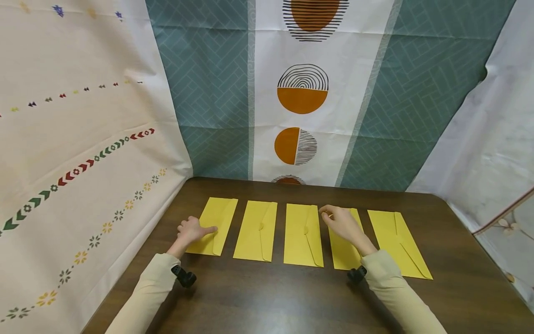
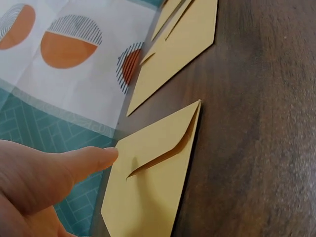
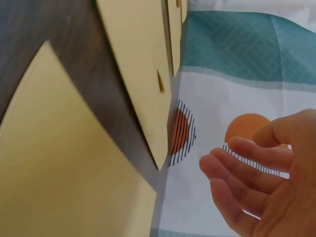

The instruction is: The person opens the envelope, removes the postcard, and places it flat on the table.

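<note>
Several yellow envelopes lie flap side up in a row on the table. Over the left edge of the leftmost envelope [image 1: 221, 218] is my left hand [image 1: 193, 230], its thumb stretched across the paper. In the left wrist view that thumb [image 2: 89, 160] points at the envelope [image 2: 153, 182], whose flap stands slightly raised; whether skin meets paper I cannot tell. My right hand [image 1: 343, 222] hovers over the second envelope from the right [image 1: 342, 253], hiding part of it. Its fingers [image 3: 237, 187] are loosely bent and hold nothing. Beside it lies the middle envelope [image 1: 296, 236].
The dark wooden table [image 1: 258, 297] has rounded far corners. Another envelope [image 1: 250, 232] lies second from the left, and one more [image 1: 388, 227] at the far right. A patterned cloth [image 1: 208, 93] hangs behind the table, and white cloth [image 1: 62, 139] borders its left side.
</note>
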A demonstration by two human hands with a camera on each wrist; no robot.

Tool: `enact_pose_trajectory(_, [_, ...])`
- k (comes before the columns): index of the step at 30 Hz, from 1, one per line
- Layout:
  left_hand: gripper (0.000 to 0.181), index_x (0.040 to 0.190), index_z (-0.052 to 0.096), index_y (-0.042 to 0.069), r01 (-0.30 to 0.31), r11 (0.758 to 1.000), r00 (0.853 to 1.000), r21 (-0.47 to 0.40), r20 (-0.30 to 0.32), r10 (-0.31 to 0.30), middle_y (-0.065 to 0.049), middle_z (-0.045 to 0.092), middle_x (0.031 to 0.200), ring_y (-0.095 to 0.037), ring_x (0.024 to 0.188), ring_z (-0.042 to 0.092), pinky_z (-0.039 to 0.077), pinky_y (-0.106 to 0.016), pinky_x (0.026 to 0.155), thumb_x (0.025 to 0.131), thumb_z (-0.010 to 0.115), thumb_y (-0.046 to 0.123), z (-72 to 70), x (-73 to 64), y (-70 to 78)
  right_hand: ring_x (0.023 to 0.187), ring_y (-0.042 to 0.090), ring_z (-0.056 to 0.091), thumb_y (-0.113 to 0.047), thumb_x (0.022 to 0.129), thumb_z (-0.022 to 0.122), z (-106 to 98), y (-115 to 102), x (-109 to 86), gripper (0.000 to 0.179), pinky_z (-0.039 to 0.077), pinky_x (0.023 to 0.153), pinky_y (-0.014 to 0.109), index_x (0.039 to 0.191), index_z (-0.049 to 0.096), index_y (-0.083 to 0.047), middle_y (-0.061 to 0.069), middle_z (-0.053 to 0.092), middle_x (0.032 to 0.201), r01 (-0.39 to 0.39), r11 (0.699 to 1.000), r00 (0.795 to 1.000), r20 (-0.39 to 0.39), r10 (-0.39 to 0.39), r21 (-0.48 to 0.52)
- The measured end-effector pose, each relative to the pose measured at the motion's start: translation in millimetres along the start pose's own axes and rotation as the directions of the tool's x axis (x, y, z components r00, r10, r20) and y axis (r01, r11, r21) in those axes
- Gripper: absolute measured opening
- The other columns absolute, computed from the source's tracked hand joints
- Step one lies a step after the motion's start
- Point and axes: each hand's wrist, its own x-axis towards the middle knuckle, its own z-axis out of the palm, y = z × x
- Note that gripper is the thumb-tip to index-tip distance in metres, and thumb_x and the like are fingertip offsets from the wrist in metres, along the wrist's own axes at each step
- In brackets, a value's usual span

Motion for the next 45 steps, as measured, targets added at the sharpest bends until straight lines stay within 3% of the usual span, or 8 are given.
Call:
enact_pose_trajectory(8, [0.087,0.119,0.038,-0.020,0.015,0.999,1.000,0.036,-0.001,-0.015,-0.041,0.039,0.116,-0.052,0.107,0.036,0.040,-0.062,0.089,0.078,0.074,0.049,5.6,3.2,1.0,0.089,0.025,0.067,-0.017,0.099,0.050,3,-14,8.9,0.026,0.047,0.062,0.031,0.115,0.067,-0.005,0.017,0.070,0.113,0.046,0.997,0.998,0.046,-0.049,0.061])
enact_pose_trajectory(15, [0.086,0.113,0.040,-0.017,0.042,0.997,0.999,0.063,-0.026,-0.041,-0.037,0.043,0.110,-0.048,0.101,0.039,0.040,-0.056,0.085,0.075,0.076,0.052,9.7,5.5,3.1,0.102,0.032,0.066,-0.017,0.099,0.050,7,-30,15.5,0.026,0.054,0.082,0.044,0.115,0.068,-0.008,0.013,0.069,0.116,0.068,0.995,0.995,0.066,-0.073,0.076])
enact_pose_trajectory(24, [0.089,0.113,0.041,-0.016,0.093,0.995,0.996,0.028,-0.018,-0.092,-0.035,0.049,0.107,-0.051,0.102,0.043,0.038,-0.056,0.085,0.071,0.080,0.051,9.5,7.0,2.7,0.099,0.029,0.064,-0.016,0.099,0.050,13,-42,18.4,0.025,0.053,0.083,0.044,0.113,0.069,-0.008,0.013,0.069,0.115,0.099,0.991,0.988,0.108,-0.108,0.087])
enact_pose_trajectory(35, [0.094,0.115,0.043,-0.017,0.124,0.992,0.992,0.023,0.012,-0.124,-0.034,0.045,0.108,-0.046,0.099,0.039,0.039,-0.054,0.085,0.066,0.082,0.053,8.4,13.8,0.0,0.099,0.028,0.064,-0.015,0.098,0.052,24,-55,25.0,0.026,0.053,0.084,0.043,0.115,0.069,-0.004,0.012,0.069,0.115,0.114,0.987,0.981,0.144,-0.129,0.109])
enact_pose_trajectory(41, [0.095,0.125,0.029,-0.021,0.086,0.989,0.996,-0.118,-0.019,-0.089,-0.037,0.046,0.117,-0.049,0.108,0.049,0.043,-0.054,0.094,0.072,0.082,0.039,2.3,13.1,-3.9,0.097,0.027,0.064,-0.014,0.099,0.050,33,-63,30.2,0.027,0.053,0.081,0.041,0.114,0.068,-0.002,0.012,0.069,0.114,0.163,0.979,0.965,0.185,-0.184,0.127])
enact_pose_trajectory(45, [0.075,0.121,0.040,-0.018,0.057,0.972,0.996,-0.229,-0.048,-0.070,-0.032,0.054,0.108,-0.039,0.094,0.058,0.051,-0.047,0.082,0.077,0.079,0.028,-3.8,12.8,-9.1,0.098,0.027,0.064,-0.016,0.099,0.049,38,-66,32.3,0.027,0.053,0.082,0.041,0.114,0.068,-0.004,0.011,0.069,0.115,0.160,0.978,0.959,0.214,-0.187,0.134])
